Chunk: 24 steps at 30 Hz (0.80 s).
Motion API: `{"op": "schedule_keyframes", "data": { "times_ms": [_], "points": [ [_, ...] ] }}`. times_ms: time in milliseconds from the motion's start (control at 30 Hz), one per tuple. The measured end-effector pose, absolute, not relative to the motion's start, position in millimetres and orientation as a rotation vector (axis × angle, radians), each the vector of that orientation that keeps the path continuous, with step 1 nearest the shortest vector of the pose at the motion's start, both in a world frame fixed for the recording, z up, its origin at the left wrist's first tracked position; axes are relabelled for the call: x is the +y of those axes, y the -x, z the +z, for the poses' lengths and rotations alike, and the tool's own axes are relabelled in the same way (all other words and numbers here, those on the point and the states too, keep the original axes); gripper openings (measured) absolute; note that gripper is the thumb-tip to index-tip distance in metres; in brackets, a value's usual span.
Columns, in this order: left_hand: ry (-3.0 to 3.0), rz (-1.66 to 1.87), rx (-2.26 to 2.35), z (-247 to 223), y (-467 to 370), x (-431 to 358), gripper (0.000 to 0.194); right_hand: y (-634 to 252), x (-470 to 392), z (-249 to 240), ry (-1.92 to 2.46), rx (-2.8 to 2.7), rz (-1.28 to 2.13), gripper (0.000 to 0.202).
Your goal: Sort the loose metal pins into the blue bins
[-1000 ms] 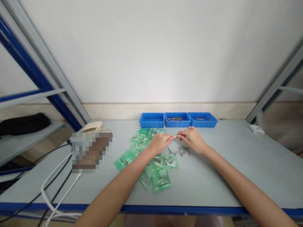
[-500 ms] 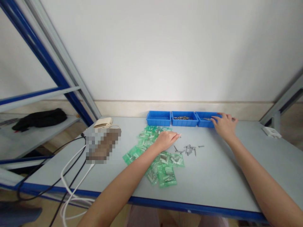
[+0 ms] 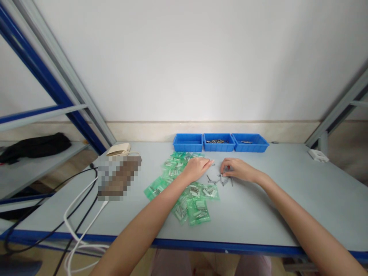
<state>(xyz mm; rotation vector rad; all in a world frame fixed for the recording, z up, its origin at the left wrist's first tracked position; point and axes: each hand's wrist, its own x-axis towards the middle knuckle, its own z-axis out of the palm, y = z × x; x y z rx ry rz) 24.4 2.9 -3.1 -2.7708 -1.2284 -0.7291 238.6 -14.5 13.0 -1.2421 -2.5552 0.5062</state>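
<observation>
Since the earlier frame, our right hand has moved from the right blue bin to the loose screws on the tabletop; our left hand stays about where it was, near the green bags. The whole view has shifted slightly too.

We judge the work to be partway along. Some screws are already sorted: a heap lies in the middle blue bin and only a few in the right one. The left blue bin stands beside them in the same row. What is left, as far as we can see, is the small loose group in front of our hands, along with whatever our left hand has.

The loose screws look slim, metallic and grey, lying at mixed angles, several crossing or touching. The green bags are see-through and overlap, with similar screws and whitish pieces inside.

Our left grip is pinched together, seemingly on a screw whose end sticks out past the fingertips. Our right grip is curled down at the loose screws; we cannot tell whether it has closed on one.
</observation>
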Motion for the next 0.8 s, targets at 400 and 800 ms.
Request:
{"op": "schedule_keyframes", "data": {
  "times_ms": [400, 800],
  "points": [
    [2.793, -0.573, -1.118, -2.5, -25.5, 0.3, 0.03, -225.7, -15.9, 12.4, 1.292, -2.261, 0.491, 0.014],
    [2.756, -0.657, -1.106, -5.5, -26.4, 0.6, 0.025, -221.5, -17.8, 14.5, 1.263, -2.251, 0.327, 0.021]
  ]
}}
